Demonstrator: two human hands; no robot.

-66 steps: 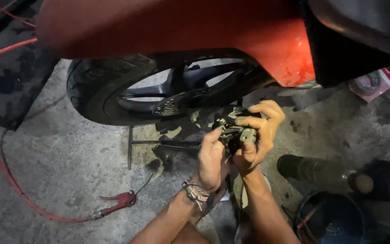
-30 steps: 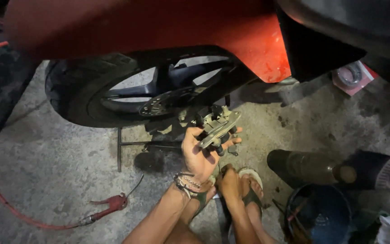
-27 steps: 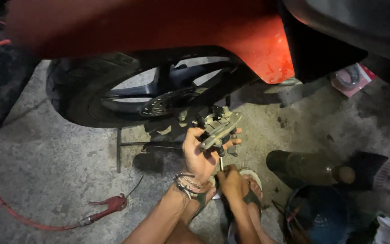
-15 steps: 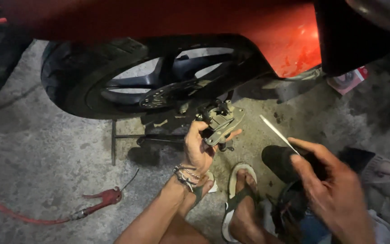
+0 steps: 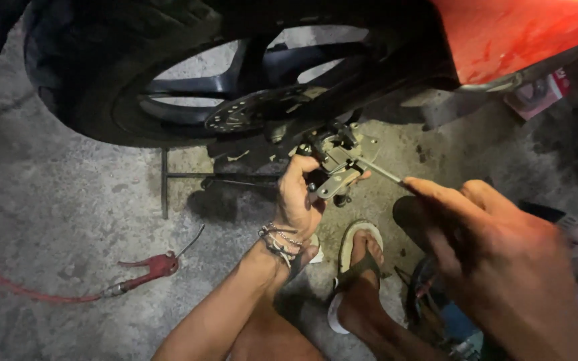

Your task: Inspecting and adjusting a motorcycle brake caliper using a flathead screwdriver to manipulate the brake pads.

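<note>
The left hand (image 5: 299, 200) was closed around a grey metal brake caliper (image 5: 336, 164), which was held up just below the brake disc (image 5: 255, 113) of the black wheel (image 5: 168, 73); a bracelet (image 5: 277, 239) was worn at the wrist. The right hand (image 5: 503, 261) was closed on a thin metal tool (image 5: 377, 171), whose tip was laid against the caliper; the grip itself was blurred. Little free room was left above the caliper, because the disc and the red body panel (image 5: 516, 33) were close over it; more open floor was seen to the left. A sandalled foot (image 5: 359, 264) was set just below the caliper. A dark container (image 5: 436, 314) was seen under the right hand; its contents could not be told. On the stained concrete floor (image 5: 55, 200), well apart to the left, a red air blow gun (image 5: 152, 267) was lying with its hose; a metal stand (image 5: 168, 180) was standing under the wheel.
</note>
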